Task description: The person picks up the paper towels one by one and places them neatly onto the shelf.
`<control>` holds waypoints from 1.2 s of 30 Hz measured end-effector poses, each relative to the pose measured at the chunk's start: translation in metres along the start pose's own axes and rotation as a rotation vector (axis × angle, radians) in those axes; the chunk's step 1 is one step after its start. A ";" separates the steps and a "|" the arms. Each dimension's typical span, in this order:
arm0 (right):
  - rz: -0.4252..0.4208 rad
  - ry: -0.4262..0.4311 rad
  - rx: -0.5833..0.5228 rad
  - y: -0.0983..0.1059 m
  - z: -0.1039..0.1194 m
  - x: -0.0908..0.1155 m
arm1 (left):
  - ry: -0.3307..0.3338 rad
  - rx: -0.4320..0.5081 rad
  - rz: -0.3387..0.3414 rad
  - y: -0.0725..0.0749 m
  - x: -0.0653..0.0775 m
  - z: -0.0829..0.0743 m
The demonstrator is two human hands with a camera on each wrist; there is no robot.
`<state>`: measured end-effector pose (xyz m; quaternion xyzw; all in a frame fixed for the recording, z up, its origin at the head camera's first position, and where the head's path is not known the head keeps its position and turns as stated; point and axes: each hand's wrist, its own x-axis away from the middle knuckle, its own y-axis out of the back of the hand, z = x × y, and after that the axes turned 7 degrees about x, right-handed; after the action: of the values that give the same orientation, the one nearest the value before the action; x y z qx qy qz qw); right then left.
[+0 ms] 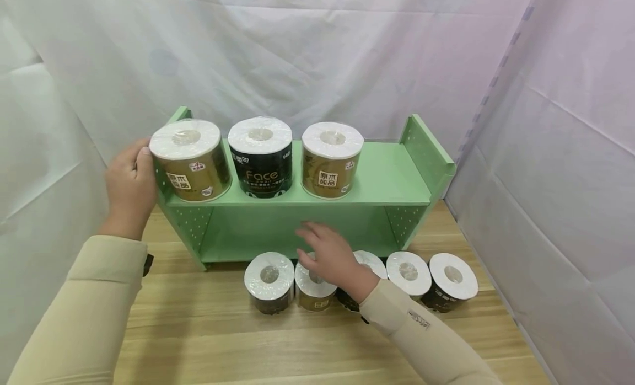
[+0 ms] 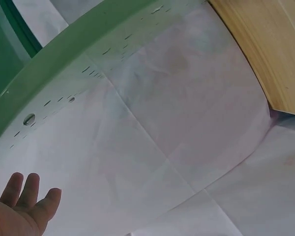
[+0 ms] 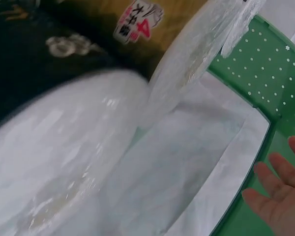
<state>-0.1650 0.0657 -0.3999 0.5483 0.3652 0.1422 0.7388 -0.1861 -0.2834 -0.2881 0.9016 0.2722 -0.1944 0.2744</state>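
At the left end of the green shelf (image 1: 392,172), my left hand (image 1: 130,181) is beside a gold-wrapped toilet roll (image 1: 198,172), its fingertips right at the roll and the end panel. In the left wrist view, the left fingers (image 2: 28,191) are extended. A black toilet roll (image 1: 263,167) and another gold roll (image 1: 329,170) stand upright further right on the top board. My right hand (image 1: 327,252), fingers spread and holding nothing, reaches over a front gold roll (image 1: 317,294) towards the lower level. That hand and forearm partly cover the black roll (image 1: 369,260) beside it.
A front row of several upright rolls stands on the wooden table (image 1: 238,346), from a dark roll (image 1: 268,280) to another dark roll (image 1: 453,277) at the right. White cloth (image 1: 337,54) hangs behind and at both sides. The shelf's right end panel (image 1: 429,153) rises above the top board.
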 end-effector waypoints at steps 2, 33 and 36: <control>0.049 -0.006 0.011 -0.002 0.003 -0.002 | 0.003 -0.005 0.001 0.000 0.000 0.000; 0.381 -0.066 0.054 -0.045 0.042 -0.010 | 0.034 0.002 0.050 0.000 0.000 0.003; 0.396 -0.075 0.067 -0.046 0.047 -0.009 | 0.030 0.005 0.051 0.000 0.001 0.002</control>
<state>-0.1473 0.0108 -0.4327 0.6388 0.2271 0.2520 0.6906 -0.1856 -0.2845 -0.2903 0.9118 0.2526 -0.1744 0.2729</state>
